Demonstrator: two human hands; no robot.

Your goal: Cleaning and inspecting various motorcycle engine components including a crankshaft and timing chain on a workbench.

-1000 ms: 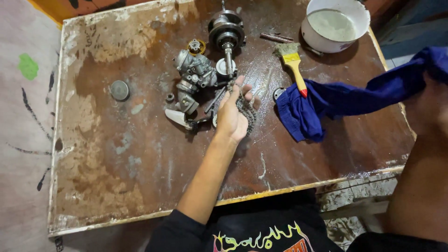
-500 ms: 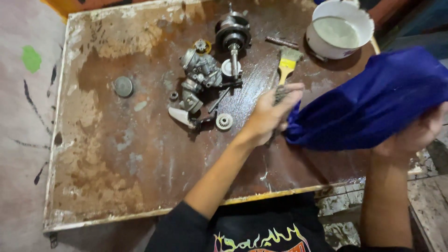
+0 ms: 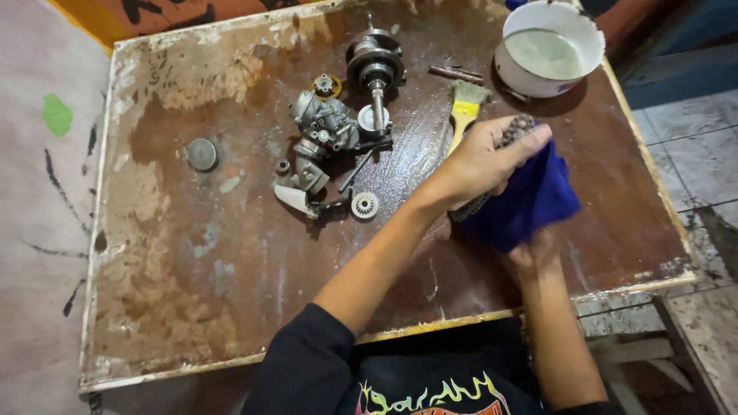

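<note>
My left hand (image 3: 480, 163) reaches across the worn brown table (image 3: 192, 292) and grips a greasy metal chain (image 3: 516, 126), pressing it onto a bunched blue cloth (image 3: 530, 201). Part of the chain pokes out below my palm. My right hand (image 3: 532, 252) is under the cloth's near side, holding it up; most of that hand is hidden by the fabric. Left of my hands lies a cluster of engine parts: a carburettor (image 3: 323, 127), a crankshaft (image 3: 374, 68) and a small toothed sprocket (image 3: 364, 205).
A yellow-handled brush (image 3: 464, 107) lies just beyond my left hand. A white bowl (image 3: 549, 48) with pale liquid stands at the back right corner. A round metal disc (image 3: 202, 154) sits alone on the left. A rusty bolt (image 3: 455, 74) lies by the brush. Tiled floor shows on the right.
My left hand lifted the chain from beside the engine parts and carried it right onto the cloth. My right hand gathered the spread blue cloth into a bundle under the chain.
</note>
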